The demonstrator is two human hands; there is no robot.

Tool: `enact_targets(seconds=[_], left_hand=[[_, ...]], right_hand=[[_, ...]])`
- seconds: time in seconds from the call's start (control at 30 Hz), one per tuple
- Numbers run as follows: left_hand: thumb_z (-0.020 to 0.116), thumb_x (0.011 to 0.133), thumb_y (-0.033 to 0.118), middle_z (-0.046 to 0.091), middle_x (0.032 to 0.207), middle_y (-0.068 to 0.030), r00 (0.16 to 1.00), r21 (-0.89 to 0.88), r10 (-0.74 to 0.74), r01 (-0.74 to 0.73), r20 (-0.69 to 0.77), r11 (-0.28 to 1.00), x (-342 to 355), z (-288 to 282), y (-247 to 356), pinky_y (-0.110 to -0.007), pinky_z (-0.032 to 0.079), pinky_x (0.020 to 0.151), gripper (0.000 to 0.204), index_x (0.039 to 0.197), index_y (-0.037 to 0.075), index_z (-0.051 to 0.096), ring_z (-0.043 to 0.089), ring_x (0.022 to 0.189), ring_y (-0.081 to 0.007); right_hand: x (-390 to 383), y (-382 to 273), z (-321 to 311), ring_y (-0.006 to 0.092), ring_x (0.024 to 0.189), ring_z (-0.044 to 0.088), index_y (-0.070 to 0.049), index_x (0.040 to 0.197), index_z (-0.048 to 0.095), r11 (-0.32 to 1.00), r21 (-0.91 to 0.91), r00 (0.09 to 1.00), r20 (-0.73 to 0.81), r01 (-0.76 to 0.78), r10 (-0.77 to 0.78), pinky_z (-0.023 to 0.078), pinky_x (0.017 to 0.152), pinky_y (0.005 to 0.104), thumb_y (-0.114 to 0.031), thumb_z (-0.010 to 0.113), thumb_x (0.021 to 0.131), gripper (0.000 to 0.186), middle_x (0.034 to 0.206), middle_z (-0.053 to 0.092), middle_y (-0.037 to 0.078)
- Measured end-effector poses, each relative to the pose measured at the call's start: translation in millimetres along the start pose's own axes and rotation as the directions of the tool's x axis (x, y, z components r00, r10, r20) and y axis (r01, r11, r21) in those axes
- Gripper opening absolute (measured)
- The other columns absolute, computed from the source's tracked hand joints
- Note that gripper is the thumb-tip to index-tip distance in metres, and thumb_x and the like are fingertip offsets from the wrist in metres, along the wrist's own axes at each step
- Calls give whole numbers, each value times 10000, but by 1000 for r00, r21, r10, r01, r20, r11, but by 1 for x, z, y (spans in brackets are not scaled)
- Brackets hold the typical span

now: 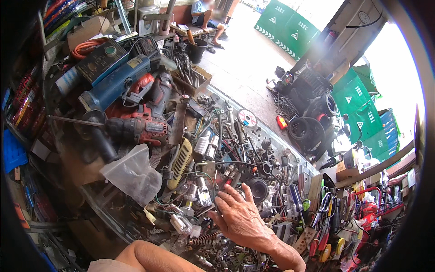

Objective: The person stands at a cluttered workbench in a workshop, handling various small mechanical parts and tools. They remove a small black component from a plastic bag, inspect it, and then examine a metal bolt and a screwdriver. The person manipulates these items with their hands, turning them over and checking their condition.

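My right hand (240,217) reaches in from the lower right, palm down over a dense heap of small metal parts. Its fingers are stretched and somewhat apart, and the tips lie by a small part with a red end (231,177). Whether they touch it I cannot tell. Just right of the fingertips is a round black part (258,189). To the left lie a silver cylindrical part (203,191), a white plastic connector (181,223) and a yellow ribbed piece (181,164). Below them stretches a coil spring (206,239). A bare limb crosses the lower edge; my left hand is not in view.
A red cordless drill (142,130), a blue power tool (115,81) and a clear plastic bag (136,174) crowd the left. Scissors and pliers (326,208) stand at right. Beyond the glass counter's edge, a person (201,16) sits near green barriers (287,27).
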State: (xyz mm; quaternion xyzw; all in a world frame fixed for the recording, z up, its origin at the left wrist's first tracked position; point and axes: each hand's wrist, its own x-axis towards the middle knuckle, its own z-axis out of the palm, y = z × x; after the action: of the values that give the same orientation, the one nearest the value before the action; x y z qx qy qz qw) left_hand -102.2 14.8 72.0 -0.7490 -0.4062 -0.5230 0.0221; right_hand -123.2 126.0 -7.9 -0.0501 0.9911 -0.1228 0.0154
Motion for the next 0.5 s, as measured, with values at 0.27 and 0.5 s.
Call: enact_targets(seconds=[0.27, 0.5], left_hand=[[606, 742, 195, 612, 629, -99, 1000, -30, -25, 25, 10, 999, -1, 3, 1, -310, 420, 456, 212, 678, -6, 623, 590, 568, -203], [611, 716, 185, 612, 643, -93, 1000, -8, 21, -21, 9, 1000, -1, 5, 1, -322, 425, 456, 188, 688, 0, 632, 587, 566, -197]], right_hand=[[-4, 0, -8, 347, 1224, 507, 29, 1114, 613, 991, 120, 995, -72, -58, 67, 248, 1079, 581, -298, 613, 918, 382, 1164, 622, 191], [-11, 23, -8, 385, 1321, 431, 14, 1200, 605, 954, -24, 943, -162, -298, 290, 197, 1132, 558, -322, 611, 938, 426, 1286, 573, 207]])
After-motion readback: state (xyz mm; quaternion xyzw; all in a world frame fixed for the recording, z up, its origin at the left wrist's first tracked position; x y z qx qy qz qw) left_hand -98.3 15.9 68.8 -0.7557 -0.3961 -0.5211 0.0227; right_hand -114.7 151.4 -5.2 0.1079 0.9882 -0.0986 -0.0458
